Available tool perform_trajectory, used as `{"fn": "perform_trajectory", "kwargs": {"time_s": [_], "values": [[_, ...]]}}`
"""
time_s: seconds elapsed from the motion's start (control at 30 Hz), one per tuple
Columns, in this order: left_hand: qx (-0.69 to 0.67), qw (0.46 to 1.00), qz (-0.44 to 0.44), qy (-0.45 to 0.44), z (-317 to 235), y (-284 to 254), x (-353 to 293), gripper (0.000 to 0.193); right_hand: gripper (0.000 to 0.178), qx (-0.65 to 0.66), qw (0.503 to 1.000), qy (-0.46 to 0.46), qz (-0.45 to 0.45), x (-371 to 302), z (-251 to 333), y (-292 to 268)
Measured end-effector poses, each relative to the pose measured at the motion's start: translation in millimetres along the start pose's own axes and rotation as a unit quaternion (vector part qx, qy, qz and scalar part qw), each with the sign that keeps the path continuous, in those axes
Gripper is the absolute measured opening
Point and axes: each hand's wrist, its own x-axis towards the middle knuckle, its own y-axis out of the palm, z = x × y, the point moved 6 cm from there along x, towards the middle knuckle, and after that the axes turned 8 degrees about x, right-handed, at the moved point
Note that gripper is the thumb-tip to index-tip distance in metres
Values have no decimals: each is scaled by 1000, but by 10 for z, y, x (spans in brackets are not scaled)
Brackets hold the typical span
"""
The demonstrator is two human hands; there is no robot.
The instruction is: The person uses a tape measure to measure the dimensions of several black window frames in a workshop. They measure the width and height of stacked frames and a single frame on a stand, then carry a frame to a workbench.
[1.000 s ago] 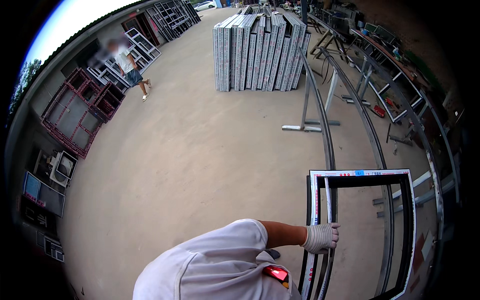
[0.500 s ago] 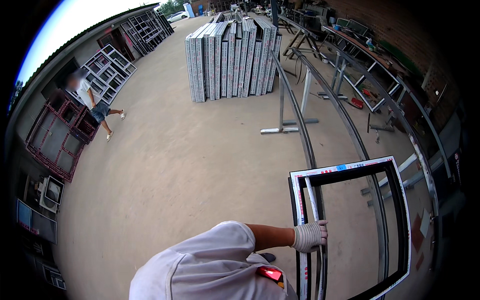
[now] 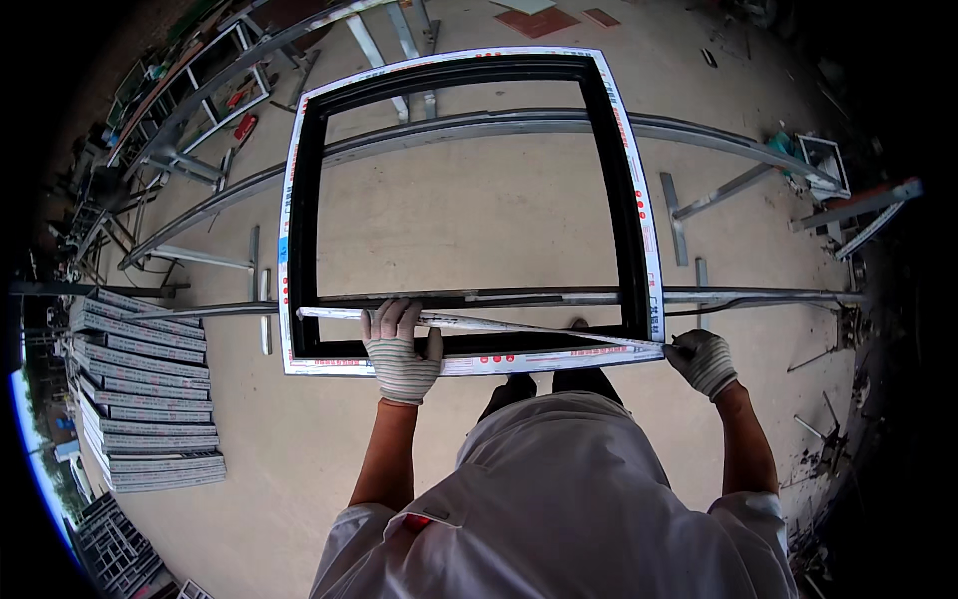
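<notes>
A rectangular window frame (image 3: 639, 215), black inside with white printed film around its outer face, lies across metal rails in front of me. Along its near side runs a thin white strip (image 3: 499, 324), slanting slightly down to the right. My left hand (image 3: 401, 351), in a striped knit glove, is closed over this strip near its left end, above the frame's near bar. Just past the near right corner, my right hand (image 3: 707, 363), gloved alike, has its fingers closed at the strip's right end. Something small and dark shows at those fingertips; I cannot make it out.
Long steel rails (image 3: 459, 130) on stands pass beneath the frame. A stack of wrapped profiles (image 3: 150, 399) stands at the left. Other frames and a red tool (image 3: 245, 127) lie at the far left; brownish-red boards (image 3: 537, 22) are on the floor beyond.
My view has turned right, so the window frame now lies squarely before me. My right hand has come into view at the strip's end. The walking person is out of view.
</notes>
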Motion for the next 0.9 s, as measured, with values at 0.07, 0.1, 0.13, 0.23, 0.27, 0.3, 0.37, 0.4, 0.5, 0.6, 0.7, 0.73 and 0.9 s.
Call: {"fn": "perform_trajectory", "kwargs": {"time_s": [0.07,0.1,0.13,0.23,0.27,0.3,0.37,0.4,0.5,0.6,0.7,0.73,0.9], "values": [[7,1000,13,8,-51,-2,-15,55,27,18,1000,16,-15,-285,-79,35],[20,1000,19,11,-72,1,-24,57,26,25,999,31,-14,-411,-100,40],[20,1000,15,17,-89,2,-39,58,26,42,998,44,-18,-537,-95,31],[8,999,5,32,-183,-10,-5,60,26,65,996,51,-39,-767,-208,210],[4,999,-7,41,-256,-13,30,60,25,91,993,62,-50,-835,-268,284],[-1,999,-20,50,-347,-11,63,60,25,102,991,77,-48,-922,-325,333],[9,998,-10,56,-567,47,133,65,24,126,986,102,-43,-1026,-398,425],[13,998,-8,64,-715,93,187,66,23,149,981,116,-44,-1096,-470,467],[-4,997,21,79,-1136,271,281,69,23,173,973,146,-34,-1292,-651,528],[-5,995,20,100,-1551,361,304,70,22,213,957,195,-29,-1471,-897,539],[-27,991,22,130,-2015,473,316,74,22,286,924,251,-28,-1762,-1222,714],[-29,991,18,131,-2149,521,315,75,22,306,914,265,-28,-1833,-1333,760],[-69,984,53,155,-2656,680,194,69,24,373,878,299,-33,-2054,-1666,877]]}}
